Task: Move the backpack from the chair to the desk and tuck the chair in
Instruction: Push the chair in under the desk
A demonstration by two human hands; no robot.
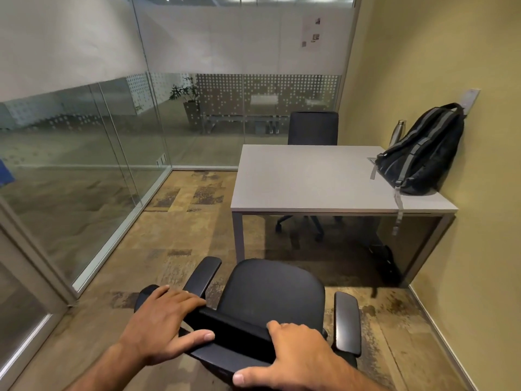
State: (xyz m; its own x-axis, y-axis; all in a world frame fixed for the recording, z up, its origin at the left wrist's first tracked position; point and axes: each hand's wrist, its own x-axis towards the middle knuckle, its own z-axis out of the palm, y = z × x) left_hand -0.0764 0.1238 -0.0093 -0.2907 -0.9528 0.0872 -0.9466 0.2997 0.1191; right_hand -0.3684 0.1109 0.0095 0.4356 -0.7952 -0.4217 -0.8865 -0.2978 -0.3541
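The black and grey backpack [421,153] stands on the right end of the grey desk [304,179], leaning against the yellow wall, one strap hanging over the desk's front edge. A black office chair [267,294] with an empty seat stands on the carpet in front of the desk, a short way back from it. My left hand [166,323] grips the left part of the chair's backrest top. My right hand [298,354] grips the right part of that same top edge.
A second black chair [313,128] sits at the desk's far side. A metal bottle [397,132] stands behind the backpack. Glass partitions [93,165] run along the left and back. The yellow wall [485,221] closes the right side. Cables hang under the desk.
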